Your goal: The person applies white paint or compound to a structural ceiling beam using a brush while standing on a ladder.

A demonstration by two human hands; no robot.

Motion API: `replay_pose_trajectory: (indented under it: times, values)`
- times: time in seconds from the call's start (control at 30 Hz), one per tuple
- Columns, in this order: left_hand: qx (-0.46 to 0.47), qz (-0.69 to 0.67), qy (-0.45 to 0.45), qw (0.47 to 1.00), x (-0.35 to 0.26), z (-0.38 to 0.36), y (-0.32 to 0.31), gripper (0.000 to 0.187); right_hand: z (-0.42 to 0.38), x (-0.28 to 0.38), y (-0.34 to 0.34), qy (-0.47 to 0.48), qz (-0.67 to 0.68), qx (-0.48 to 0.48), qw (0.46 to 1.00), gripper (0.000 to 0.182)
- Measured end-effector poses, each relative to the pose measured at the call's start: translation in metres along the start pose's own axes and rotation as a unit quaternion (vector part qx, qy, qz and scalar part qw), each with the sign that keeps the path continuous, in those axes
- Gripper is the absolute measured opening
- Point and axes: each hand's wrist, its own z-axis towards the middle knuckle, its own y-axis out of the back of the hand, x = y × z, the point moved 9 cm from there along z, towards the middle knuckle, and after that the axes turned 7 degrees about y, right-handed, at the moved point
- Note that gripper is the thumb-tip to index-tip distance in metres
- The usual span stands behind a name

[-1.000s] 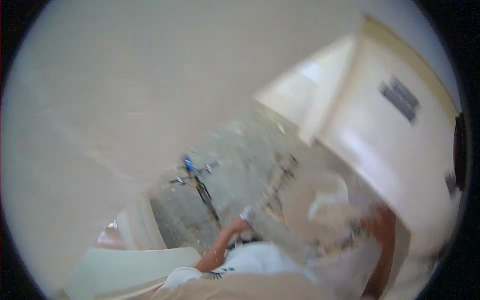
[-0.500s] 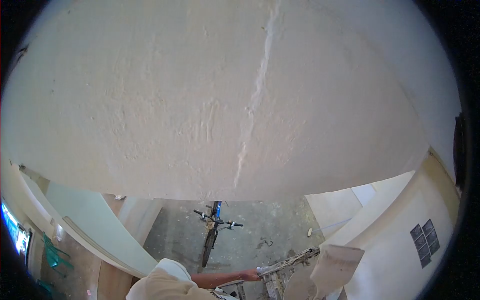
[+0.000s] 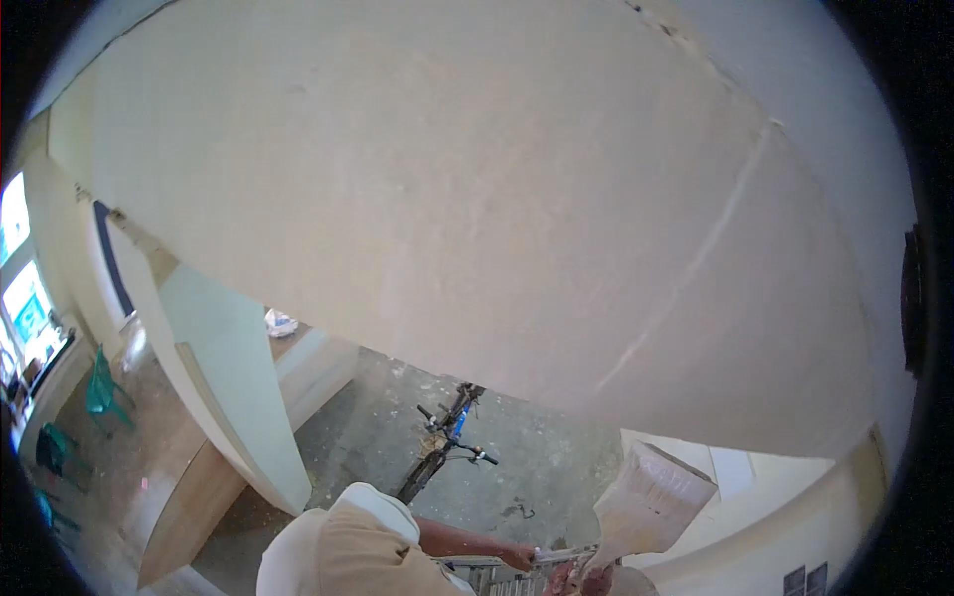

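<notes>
A wide putty knife (image 3: 656, 502) with a pale, smeared blade stands blade-up at the lower right, below the ceiling-like plastered surface. Its narrow neck runs down into my right hand (image 3: 581, 579), which is closed around it and partly cut off by the frame's bottom. My left hand (image 3: 519, 556), at the end of an outstretched arm, grips the top of a paint-stained ladder (image 3: 497, 578). Above spreads the large off-white plastered surface (image 3: 427, 199), with a lighter filled crack line (image 3: 696, 273) on its right side.
A bicycle (image 3: 447, 442) stands on the speckled concrete floor (image 3: 566, 467) below. A pale partition (image 3: 234, 348) rises at left, with green chairs (image 3: 102, 387) beyond it. Bright windows (image 3: 28, 298) lie far left, and vent blocks (image 3: 805, 579) at lower right.
My view has turned, so the crack line now appears farther right. The putty knife has risen slightly in view, and my right hand has come into sight. My left hand stays on the ladder.
</notes>
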Motion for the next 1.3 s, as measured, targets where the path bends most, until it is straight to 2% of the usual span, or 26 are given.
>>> replay_pose_trajectory:
  times: [0.03,0.23,0.47,0.6,0.67,0.7,0.73,0.77,0.8,0.83,0.87,0.9,0.93,0.97,1.03,1.07,1.13,1.17,1.23,1.27,1.3]
  values:
    - [-0.008,0.004,-0.001,1.000,-0.005,-0.004,0.004,0.035,-0.018,0.015,-0.041,-0.073,0.074,0.014,0.994,0.041]
    - [-0.032,0.027,-0.014,0.999,-0.016,-0.002,0.023,0.035,0.002,-0.013,-0.051,-0.092,0.060,0.149,0.983,0.041]
    - [-0.027,0.052,-0.009,0.998,-0.017,-0.010,0.032,0.035,0.028,-0.067,-0.026,-0.119,0.057,0.287,0.949,0.041]
    - [-0.005,0.062,-0.005,0.998,-0.017,-0.007,0.026,0.036,0.035,-0.075,-0.018,-0.130,0.055,0.330,0.933,0.040]
    - [0.016,0.063,0.003,0.998,-0.011,-0.016,0.020,0.036,0.020,-0.044,-0.058,-0.118,0.291,0.443,0.840,0.031]
    - [0.036,0.061,0.006,0.998,-0.011,-0.014,0.027,0.036,0.016,-0.042,-0.067,-0.117,0.288,0.428,0.849,0.031]
    - [0.065,0.055,0.008,0.996,-0.002,-0.015,0.011,0.036,0.029,-0.043,-0.053,-0.004,0.071,0.276,0.958,0.031]
    - [0.104,0.047,0.010,0.993,-0.001,-0.020,0.014,0.036,0.033,-0.028,-0.014,0.103,-0.161,0.091,0.977,0.031]
    - [0.151,0.037,0.011,0.988,0.014,-0.018,-0.028,0.036,0.042,-0.046,0.014,0.232,-0.316,0.147,0.908,0.030]
    - [0.177,-0.034,0.041,0.983,0.008,-0.019,-0.030,0.036,0.037,-0.027,0.000,0.257,-0.297,0.151,0.907,0.027]
    - [0.204,-0.063,0.025,0.977,0.026,-0.015,-0.039,0.033,0.040,-0.008,-0.029,0.281,-0.281,0.153,0.905,0.025]
    - [0.204,0.084,0.035,0.975,0.054,-0.014,-0.036,0.029,0.045,-0.013,-0.028,0.204,-0.249,0.169,0.931,0.025]
    - [0.190,0.078,0.081,0.975,0.028,-0.024,-0.019,0.025,0.048,-0.020,-0.026,0.132,-0.202,0.186,0.952,0.024]
    - [0.170,0.152,0.167,0.959,0.026,-0.028,-0.005,0.032,0.046,-0.012,-0.022,0.127,-0.211,0.149,0.958,0.024]
    - [0.096,0.039,0.165,0.981,-0.041,-0.045,0.030,0.034,0.039,-0.016,-0.023,-0.006,-0.134,0.145,0.980,0.024]
    - [0.111,0.037,0.170,0.979,-0.057,-0.052,0.033,0.034,0.039,-0.017,-0.014,-0.009,-0.136,0.129,0.982,0.024]
    - [0.052,-0.023,0.058,0.997,-0.095,-0.058,0.047,0.034,0.036,-0.029,-0.002,-0.035,-0.123,0.128,0.983,0.016]
    - [0.056,-0.027,0.064,0.996,-0.095,-0.062,0.038,0.034,0.035,-0.035,0.003,-0.041,-0.124,0.122,0.984,0.016]
    - [0.020,-0.174,0.094,0.980,-0.089,-0.073,0.027,0.041,0.032,-0.045,0.003,-0.021,-0.181,0.159,0.970,0.018]
    - [0.015,-0.175,0.099,0.979,-0.088,-0.077,0.025,0.041,0.029,-0.050,0.002,-0.012,-0.206,0.180,0.962,0.019]
    - [0.044,-0.196,0.145,0.969,-0.081,-0.082,0.014,0.040,0.019,-0.067,0.005,-0.090,-0.187,0.198,0.958,0.021]
